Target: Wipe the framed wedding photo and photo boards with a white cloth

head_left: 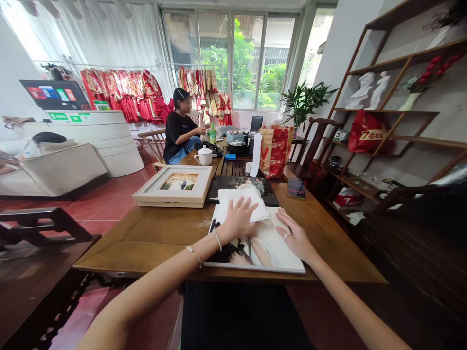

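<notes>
Right in front of me stretches a broad brown wooden table [146,243]. Past its left side sits a person in a black top and blue jeans [178,127]. Closest to me, by the table's near edge, lies a thin, flat, white-edged photo panel [279,253], its dark and pale picture facing up. Ahead and to the left rests a light wooden picture frame [175,196] with a white mat around a small photo. Farther ahead, to the right, an upright red and tan paper bag [273,150] stands, and just beyond the panel is a flat black board with a flower pattern [228,183]. A crumpled white cloth [262,212] covers the far part of the panel. My left hand [239,218] lies palm down on that cloth, fingers spread apart. My right hand [295,239] rests on the panel's right side, fingers stretched out and thumb apart. Behind the frame I see a lidded white mug [204,156], and nearby a small blue box [230,157]. A silver ring [286,236] circles one finger of my right hand.
</notes>
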`<state>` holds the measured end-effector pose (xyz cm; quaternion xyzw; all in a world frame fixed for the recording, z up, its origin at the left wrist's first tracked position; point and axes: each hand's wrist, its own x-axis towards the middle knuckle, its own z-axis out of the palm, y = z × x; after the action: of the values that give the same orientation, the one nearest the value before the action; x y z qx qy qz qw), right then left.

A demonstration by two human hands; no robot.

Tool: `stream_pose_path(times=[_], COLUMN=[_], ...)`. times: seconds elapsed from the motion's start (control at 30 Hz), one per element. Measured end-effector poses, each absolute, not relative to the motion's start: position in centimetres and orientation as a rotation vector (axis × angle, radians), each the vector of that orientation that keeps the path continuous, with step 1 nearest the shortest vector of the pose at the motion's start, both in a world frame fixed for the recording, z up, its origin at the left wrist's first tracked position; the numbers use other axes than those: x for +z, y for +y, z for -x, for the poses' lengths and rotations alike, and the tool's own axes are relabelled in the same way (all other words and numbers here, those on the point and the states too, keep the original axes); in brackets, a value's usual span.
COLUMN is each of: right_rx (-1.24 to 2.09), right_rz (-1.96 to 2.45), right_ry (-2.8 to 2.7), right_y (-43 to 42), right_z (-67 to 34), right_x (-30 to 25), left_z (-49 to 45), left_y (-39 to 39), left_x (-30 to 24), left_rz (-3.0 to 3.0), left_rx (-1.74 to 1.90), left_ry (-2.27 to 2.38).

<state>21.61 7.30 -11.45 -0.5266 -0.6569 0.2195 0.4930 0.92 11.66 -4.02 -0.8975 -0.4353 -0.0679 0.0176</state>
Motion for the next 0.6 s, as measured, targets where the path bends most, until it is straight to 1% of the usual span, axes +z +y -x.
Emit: stream_pose_path(times=[0.13,0.43,0.6], right_rx=[0.538,0.563,0.565], right_rz=[1.296,1.214,1.194], right_ry=[-1.627,-1.598,-1.603], right_y=[7.5,8.9,9.1], right_z=[-21.7,-22.1,-22.2], right_x=[-11.8,-12.5,-12.3], left_z=[-1.3,0.1,1.1], left_y=[11.1,3.7,1.9], left_x=[-4.7,-5.0,-4.7], left_rz=[2.827,3.061,3.144], left_rx=[-0.205,-0.180,-0.177], left_ry=[-1.289,-0.971,-0.884])
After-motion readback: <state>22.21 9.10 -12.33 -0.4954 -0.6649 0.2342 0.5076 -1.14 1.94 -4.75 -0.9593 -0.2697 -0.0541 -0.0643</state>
